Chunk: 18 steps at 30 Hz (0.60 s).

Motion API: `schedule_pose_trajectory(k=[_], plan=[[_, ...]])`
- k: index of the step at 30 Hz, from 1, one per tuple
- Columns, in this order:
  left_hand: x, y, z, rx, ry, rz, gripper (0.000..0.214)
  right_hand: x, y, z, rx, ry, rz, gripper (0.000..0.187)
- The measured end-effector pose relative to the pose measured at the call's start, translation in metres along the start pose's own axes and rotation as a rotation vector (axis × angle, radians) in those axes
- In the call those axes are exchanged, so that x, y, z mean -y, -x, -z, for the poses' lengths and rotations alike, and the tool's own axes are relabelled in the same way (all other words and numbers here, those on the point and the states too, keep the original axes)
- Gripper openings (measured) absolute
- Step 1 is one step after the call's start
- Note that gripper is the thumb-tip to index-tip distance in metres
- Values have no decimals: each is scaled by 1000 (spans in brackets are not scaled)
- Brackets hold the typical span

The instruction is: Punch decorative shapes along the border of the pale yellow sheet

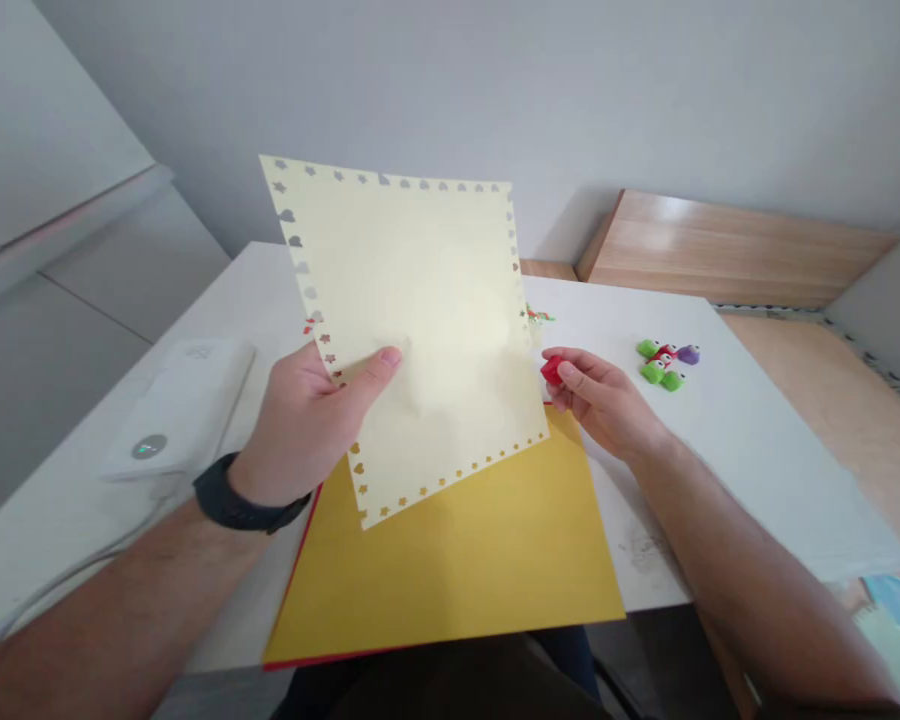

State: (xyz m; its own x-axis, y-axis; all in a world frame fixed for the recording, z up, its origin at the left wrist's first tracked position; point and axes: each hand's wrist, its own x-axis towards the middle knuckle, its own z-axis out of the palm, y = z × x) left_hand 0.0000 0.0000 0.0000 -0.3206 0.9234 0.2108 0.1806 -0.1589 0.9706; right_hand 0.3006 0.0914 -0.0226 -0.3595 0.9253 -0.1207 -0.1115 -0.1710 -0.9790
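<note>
My left hand [307, 420] grips a cream sheet of paper [450, 280] at its left edge, thumb on the front and the other fingers hidden behind. The sheet is raised and tilted above the table. Star, heart and other small shapes are cut out along all its edges. To the right of the sheet, my right hand [607, 400] pinches a small red craft punch [552, 370] between thumb and fingers, just off the paper's right edge. Under the sheet lies yellow card [457, 570] with a red border showing at its edges.
Several green, red and purple punches with white eyes [666, 364] stand together at the right. Some small colourful bits [538, 314] lie behind the sheet. A white box-like device [176, 410] with a cable rests at the left. A wooden panel [720, 245] stands behind the white table [757, 450].
</note>
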Motion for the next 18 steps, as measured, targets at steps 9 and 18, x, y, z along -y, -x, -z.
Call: schedule_pose_trajectory(k=[9, 18], plan=[[1, 0, 0, 3, -2, 14, 44, -6, -2, 3, -36, 47, 35, 45], [3, 0, 0, 1, 40, 24, 44, -6, 0, 3, 54, 86, 82, 40]])
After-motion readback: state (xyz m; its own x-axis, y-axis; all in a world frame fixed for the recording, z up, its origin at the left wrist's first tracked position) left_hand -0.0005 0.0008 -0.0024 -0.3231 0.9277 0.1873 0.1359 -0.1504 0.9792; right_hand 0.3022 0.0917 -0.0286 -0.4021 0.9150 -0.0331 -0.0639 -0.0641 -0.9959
